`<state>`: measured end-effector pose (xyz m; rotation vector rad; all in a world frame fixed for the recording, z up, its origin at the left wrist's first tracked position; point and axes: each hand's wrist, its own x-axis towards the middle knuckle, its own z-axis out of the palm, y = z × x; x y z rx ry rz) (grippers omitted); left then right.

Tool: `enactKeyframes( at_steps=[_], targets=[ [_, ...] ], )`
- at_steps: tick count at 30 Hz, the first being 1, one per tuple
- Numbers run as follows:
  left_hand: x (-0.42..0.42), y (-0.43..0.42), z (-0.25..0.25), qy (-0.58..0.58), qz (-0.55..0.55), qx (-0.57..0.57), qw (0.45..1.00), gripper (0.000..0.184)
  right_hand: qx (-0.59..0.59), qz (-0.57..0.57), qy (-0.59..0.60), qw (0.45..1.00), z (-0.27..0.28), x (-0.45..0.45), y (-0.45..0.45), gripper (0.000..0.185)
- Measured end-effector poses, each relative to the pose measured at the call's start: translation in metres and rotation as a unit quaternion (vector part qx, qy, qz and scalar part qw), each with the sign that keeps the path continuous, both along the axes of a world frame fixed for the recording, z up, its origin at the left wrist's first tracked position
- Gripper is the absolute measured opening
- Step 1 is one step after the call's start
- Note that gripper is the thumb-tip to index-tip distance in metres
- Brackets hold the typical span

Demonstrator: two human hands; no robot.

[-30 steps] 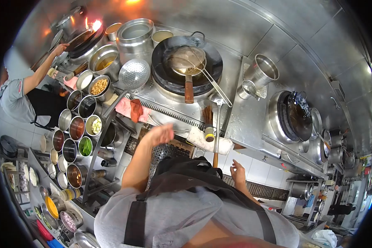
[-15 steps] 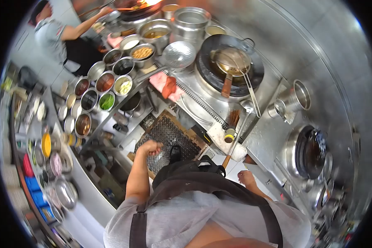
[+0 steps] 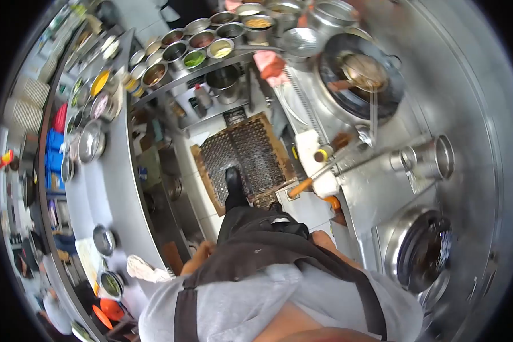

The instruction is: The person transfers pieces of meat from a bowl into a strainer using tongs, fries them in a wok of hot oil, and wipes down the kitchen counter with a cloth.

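Down by my left hip, my left hand (image 3: 198, 256) is partly covered by my dark apron (image 3: 256, 259) and smeared by motion, so its fingers cannot be read. It is nearest the edge of the steel counter (image 3: 111, 188). My right hand (image 3: 323, 239) hangs at my other side, its fingers mostly hidden by the apron. Nothing shows in either hand. Ahead of the right hand, a long-handled tool's wooden grip (image 3: 301, 187) juts over the stove edge, beside a white cloth (image 3: 325, 185).
A wok (image 3: 335, 60) holding a strainer (image 3: 366, 71) sits on the stove; another wok (image 3: 419, 256) stands nearer. Several ingredient pots (image 3: 194, 58) line the far counter. A perforated floor mat (image 3: 211, 151) lies under my foot. A crumpled white cloth (image 3: 145, 271) lies on the left counter.
My view has turned and shifted, with the stove and pots now farther up. My left hand has dropped back to my hip. My right hand sits closer to the apron. The co-worker is mostly out of view.
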<state>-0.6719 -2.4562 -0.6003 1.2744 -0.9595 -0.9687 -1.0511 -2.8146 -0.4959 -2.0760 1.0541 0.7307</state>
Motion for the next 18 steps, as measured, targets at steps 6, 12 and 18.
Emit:
enactKeyframes(
  at_steps=[6,12,18],
  targets=[
    [-0.006,0.031,-0.074,-0.320,-0.109,0.449,0.827,0.015,0.005,0.012,0.002,1.000,-0.004,-0.021,0.015,0.022],
    [0.068,-0.050,0.038,0.032,0.172,0.468,0.866,0.012,-0.043,-0.023,0.025,0.999,-0.019,-0.027,0.043,0.022],
    [0.107,-0.026,0.125,-0.345,0.412,0.364,0.761,0.020,-0.055,-0.004,0.005,0.998,-0.024,-0.008,0.089,0.023]
  ],
)
